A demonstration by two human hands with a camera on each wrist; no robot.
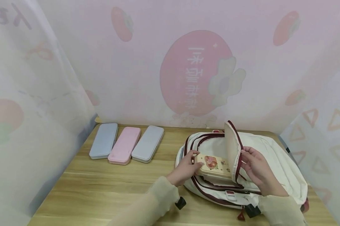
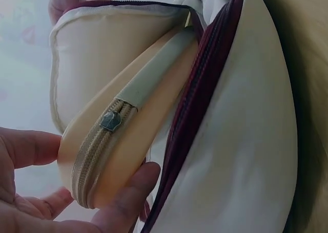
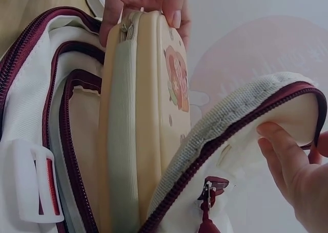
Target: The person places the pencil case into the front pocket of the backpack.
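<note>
Toward the far left corner of the bench [image 1: 102, 188] three flat cases lie side by side and touching: a blue case [image 1: 104, 140], a pink case [image 1: 124, 145] and a grey case [image 1: 148, 143], all closed and well apart from the hands.

Nearer the middle, the left hand [image 1: 184, 171] grips one end of a cream pencil case [image 1: 213, 165], its fingers [image 2: 128, 192] curled round the rounded end so that the long body can point into the bag. The case is half inside the open front pocket of the white backpack [image 1: 274, 163], which lies flat at the right side of the bench.

The case is a hard, rounded shell, pale yellow, with a zip [image 2: 97, 146] running round its edge, a grey-green strip along the spine and a red cartoon print on its face; what the print shows is too small to tell for sure.

To the right, the right hand [image 1: 257, 171] pinches the pocket flap [image 1: 232, 147] and holds it upright, its dark red zip edge pulled clear, which keeps the mouth wide for the case.
</note>
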